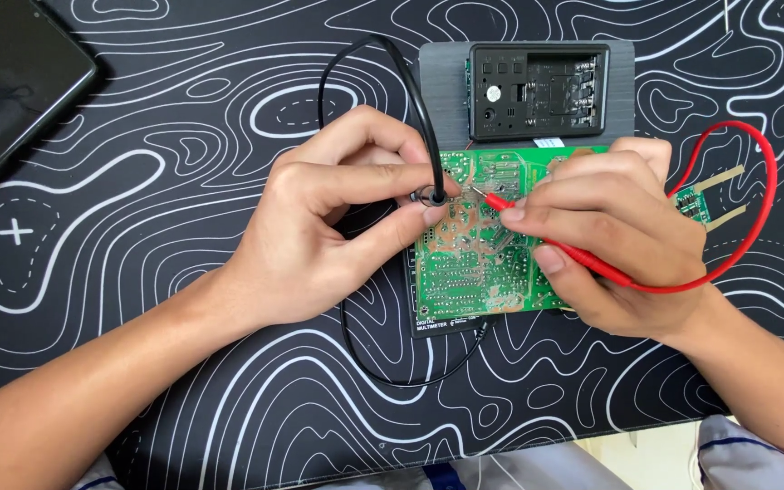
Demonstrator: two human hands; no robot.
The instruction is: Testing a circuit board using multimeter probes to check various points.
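Black contour-patterned mat (183, 109), left hand (338, 227) pinching black probe (435, 192), right hand (610, 236) pinching red probe (510, 207) pointing left over green circuit board (474, 263)

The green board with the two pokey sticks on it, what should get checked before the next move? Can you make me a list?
1. Red probe tip on the green circuit board: ok, it rests on the solder side.
2. Black probe tip on the board: ok, it stands at the board's left part.
3. Two tips apart from each other: ok, a gap shows between them.
4. Left hand grip on the black probe: ok, thumb and fingers pinch it.
5. Right hand grip on the red probe: ok, held like a pen.
6. Meter reading: cannot tell, the board covers the meter beneath.
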